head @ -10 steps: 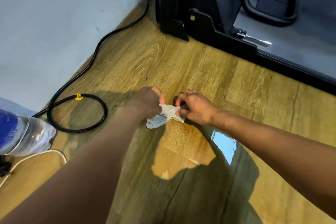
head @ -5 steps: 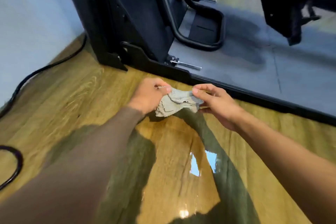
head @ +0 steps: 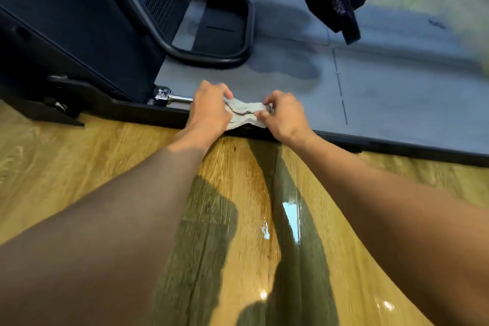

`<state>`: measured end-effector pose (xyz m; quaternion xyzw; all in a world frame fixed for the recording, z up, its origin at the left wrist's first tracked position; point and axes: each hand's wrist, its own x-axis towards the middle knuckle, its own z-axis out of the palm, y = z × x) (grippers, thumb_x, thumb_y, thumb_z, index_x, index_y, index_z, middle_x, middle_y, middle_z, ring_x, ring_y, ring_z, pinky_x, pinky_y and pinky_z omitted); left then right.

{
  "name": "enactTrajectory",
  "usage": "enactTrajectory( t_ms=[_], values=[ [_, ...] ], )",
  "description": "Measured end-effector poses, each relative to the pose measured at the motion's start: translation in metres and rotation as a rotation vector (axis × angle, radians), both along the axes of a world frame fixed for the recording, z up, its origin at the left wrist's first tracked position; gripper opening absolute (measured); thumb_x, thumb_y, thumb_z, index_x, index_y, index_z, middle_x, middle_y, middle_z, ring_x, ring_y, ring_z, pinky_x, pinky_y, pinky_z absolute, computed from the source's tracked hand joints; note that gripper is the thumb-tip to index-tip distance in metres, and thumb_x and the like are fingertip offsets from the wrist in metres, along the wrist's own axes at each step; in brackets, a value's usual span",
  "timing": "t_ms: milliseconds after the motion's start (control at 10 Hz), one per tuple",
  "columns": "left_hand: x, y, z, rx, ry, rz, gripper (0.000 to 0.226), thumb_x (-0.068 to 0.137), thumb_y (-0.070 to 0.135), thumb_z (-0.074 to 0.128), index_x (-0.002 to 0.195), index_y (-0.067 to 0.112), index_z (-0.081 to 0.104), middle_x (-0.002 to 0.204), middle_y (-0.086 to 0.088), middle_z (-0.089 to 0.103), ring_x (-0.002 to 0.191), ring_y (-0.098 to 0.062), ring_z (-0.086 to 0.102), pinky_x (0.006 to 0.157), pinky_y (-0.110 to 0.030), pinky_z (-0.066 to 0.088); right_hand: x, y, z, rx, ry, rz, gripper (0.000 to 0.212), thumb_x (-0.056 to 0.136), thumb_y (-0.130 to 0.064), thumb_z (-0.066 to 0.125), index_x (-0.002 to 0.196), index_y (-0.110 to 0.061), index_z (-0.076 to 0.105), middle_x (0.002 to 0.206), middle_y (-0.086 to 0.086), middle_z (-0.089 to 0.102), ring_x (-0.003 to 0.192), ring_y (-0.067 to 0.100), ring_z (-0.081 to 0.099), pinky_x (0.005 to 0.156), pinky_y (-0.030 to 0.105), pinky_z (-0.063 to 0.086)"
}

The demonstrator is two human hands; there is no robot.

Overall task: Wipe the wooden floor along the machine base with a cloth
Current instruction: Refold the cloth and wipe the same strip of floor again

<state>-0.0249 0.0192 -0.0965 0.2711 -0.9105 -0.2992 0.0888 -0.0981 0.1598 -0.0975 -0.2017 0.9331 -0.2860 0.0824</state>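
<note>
A small pale grey cloth (head: 244, 114) is stretched between both my hands, just above the black edge of the machine base (head: 397, 147). My left hand (head: 209, 110) grips its left end with curled fingers. My right hand (head: 284, 115) pinches its right end. The wooden floor (head: 232, 161) runs along the near side of the base and looks glossy, with bright reflections. The cloth's underside is hidden.
The black machine body (head: 79, 21) stands at the far left on a grey platform (head: 397, 92). A black tube loop (head: 225, 58), a metal latch (head: 165, 95) and a hanging black part (head: 341, 2) sit over the platform.
Both hands carried the cloth forward from the open floor to the black base edge. The view shifted right; the cable and bottle at the left dropped out of sight.
</note>
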Motion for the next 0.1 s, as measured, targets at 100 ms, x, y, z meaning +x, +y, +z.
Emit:
enactTrajectory(
  t_ms=[100],
  values=[
    [0.0057, 0.002, -0.0009, -0.259, -0.088, -0.128, 0.029, 0.087, 0.019, 0.065, 0.114, 0.029, 0.063, 0.119, -0.004, 0.052, 0.112, -0.027, 0.043, 0.092, -0.035, 0.034, 0.0006, 0.0039, 0.0068, 0.085, 0.084, 0.044, 0.028, 0.088, -0.029, 0.062, 0.112, -0.015, 0.062, 0.112, 0.012, 0.053, 0.1, 0.031, 0.056, 0.088, 0.034, 0.044]
  ],
)
